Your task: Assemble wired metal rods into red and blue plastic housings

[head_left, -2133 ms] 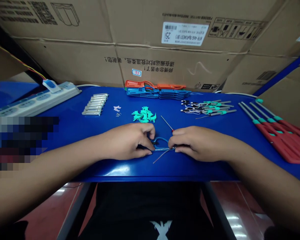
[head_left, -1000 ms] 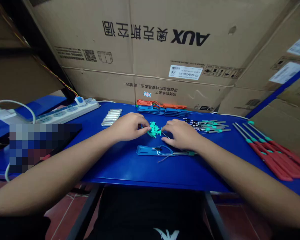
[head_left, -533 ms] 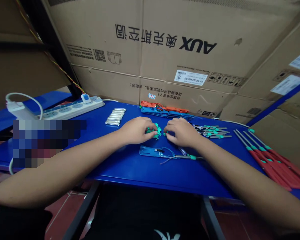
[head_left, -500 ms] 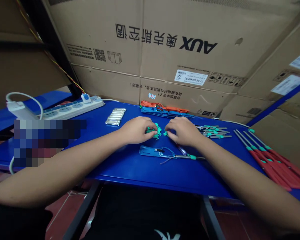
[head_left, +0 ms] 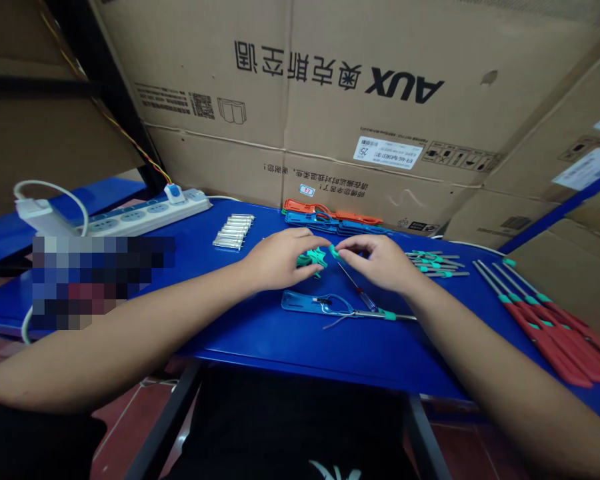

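Note:
My right hand point(head_left: 380, 260) pinches a small green plastic piece point(head_left: 333, 251) between thumb and fingertips. My left hand point(head_left: 280, 260) is open, thumb and index finger apart, over a small pile of similar green pieces point(head_left: 316, 256). Its index fingertip reaches the pinched piece; whether it presses on it I cannot tell. Below my hands lies an opened blue lighter casing point(head_left: 300, 302) with a thin wire, a metal tube and a green collar. A screwdriver point(head_left: 365, 298) with a clear handle lies slanted, its handle end by the casing's tube.
Silvery cylindrical parts point(head_left: 234, 231) lie in a row at left, near a white power strip point(head_left: 150, 213). Orange casings point(head_left: 357, 218) and blue casings point(head_left: 305, 219) line the back against a cardboard box point(head_left: 320, 120). Metal tubes with green collars point(head_left: 443, 265) and red lighters point(head_left: 545, 333) lie at right.
My left index finger has stretched right, away from the pile, to the piece in my right hand. My right hand has turned slightly, uncovering more of the screwdriver. The view has shifted a little.

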{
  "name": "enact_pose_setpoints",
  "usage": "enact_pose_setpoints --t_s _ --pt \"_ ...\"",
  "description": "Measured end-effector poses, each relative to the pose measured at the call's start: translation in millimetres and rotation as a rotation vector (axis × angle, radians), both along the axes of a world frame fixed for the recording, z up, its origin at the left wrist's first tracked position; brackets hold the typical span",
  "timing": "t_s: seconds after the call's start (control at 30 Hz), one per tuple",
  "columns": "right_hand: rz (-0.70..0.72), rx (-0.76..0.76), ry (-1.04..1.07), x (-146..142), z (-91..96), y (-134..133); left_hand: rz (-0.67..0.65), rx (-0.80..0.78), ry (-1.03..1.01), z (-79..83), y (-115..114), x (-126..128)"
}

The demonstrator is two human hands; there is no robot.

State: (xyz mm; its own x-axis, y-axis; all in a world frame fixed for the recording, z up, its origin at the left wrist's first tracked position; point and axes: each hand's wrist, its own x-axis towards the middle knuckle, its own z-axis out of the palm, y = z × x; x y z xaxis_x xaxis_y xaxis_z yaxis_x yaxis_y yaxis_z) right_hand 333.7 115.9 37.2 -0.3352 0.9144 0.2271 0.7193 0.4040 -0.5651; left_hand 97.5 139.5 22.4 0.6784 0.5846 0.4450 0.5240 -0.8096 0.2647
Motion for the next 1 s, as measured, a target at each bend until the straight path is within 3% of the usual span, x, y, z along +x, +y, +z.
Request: enact_pose_setpoints --t_s 0.13,0.27,0.37,0.53,0.6,0.7,0.8,0.9,1.0 --pt "0.121 -0.37 0.45 8 -1.2 -20 -0.143 0.153 -0.106 -2.5 -11 6" --pt "0.104 -0.432 0.567 7 -9.7 -26 -0.227 0.298 -0.129 -3.1 -22 10" --pt "0.075 -0.3 0.454 6 -11.7 -24 -0.218 0.292 -0.09 -0.5 -23 9" --pt "0.074 0.331 0.102 8 -7.7 -27 -0.144 0.173 -0.062 3.0 -21 7" --pt "0.148 0.457 -0.08 7 -6.1 -31 -0.126 0.091 -0.096 3.7 -21 8" --pt "0.179 0.464 -0.238 4 -6.8 -36 -0.133 -0.034 -0.152 3.6 -24 11" --pt "0.151 0.434 -0.268 0 -9.8 -38 -0.207 -0.108 -0.176 2.4 -27 13" --pt "0.168 0.35 -0.167 -1 -10.8 -38 -0.25 -0.124 -0.202 2.0 -29 13" --pt "0.19 0.218 -0.047 1 -8.3 -37 -0.181 -0.085 -0.258 3.7 -29 12"
